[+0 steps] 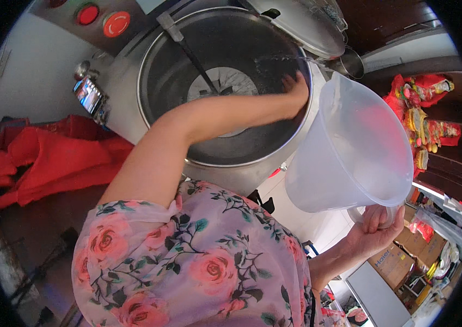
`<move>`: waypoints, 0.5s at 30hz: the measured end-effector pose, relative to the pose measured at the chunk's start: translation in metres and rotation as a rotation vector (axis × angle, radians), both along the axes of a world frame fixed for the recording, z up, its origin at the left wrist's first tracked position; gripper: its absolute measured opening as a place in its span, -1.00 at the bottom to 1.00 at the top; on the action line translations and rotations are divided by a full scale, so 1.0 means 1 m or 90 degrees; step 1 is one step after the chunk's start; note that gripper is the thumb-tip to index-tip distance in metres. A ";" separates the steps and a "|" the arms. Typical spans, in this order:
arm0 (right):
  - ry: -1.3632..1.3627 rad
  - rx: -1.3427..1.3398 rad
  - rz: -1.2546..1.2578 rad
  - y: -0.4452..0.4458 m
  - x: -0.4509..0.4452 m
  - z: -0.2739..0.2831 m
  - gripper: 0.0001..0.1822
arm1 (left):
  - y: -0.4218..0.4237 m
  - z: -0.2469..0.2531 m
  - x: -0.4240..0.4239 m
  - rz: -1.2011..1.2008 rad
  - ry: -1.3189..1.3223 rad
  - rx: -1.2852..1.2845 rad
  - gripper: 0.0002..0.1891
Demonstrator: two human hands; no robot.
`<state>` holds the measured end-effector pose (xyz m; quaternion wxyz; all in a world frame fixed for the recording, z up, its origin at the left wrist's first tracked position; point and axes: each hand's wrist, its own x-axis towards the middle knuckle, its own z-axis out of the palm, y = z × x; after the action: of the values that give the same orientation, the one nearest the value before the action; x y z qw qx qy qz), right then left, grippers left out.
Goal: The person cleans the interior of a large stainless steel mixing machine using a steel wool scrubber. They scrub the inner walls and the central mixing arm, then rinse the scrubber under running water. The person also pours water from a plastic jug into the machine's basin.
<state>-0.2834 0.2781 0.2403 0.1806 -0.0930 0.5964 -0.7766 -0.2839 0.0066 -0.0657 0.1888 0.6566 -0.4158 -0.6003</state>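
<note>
A large round metal vat (146, 110) lies before me, with a dark inside, a pale round area at its bottom and a dark rod (193, 59) slanting down to its middle. My left hand (297, 92) reaches across the opening to the right inner wall, fingers spread and a little blurred, with nothing seen in it. At the lower right, my right hand (380, 225) grips the handle of a big translucent plastic pitcher (316, 175). The pitcher tilts towards the vat, and clear liquid (284, 59) streams from its spout over the vat's right rim.
A metal lid (308, 24) stands raised behind the vat. Red push buttons (116, 24) are on a panel at the upper left. A phone (88, 95) and red cloth (67, 157) are on the left. At the right are red-wrapped goods (418, 118) and cardboard boxes (392, 265).
</note>
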 end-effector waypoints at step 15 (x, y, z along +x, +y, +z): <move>0.011 -0.090 -0.016 0.045 -0.021 -0.002 -0.70 | 0.101 0.183 0.273 -1.135 -0.479 -0.082 -0.47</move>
<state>-0.3039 0.3226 0.2382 0.1587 -0.1044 0.5425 -0.8183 -0.0106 0.1077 0.1169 -0.4454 0.2380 -0.8262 -0.2497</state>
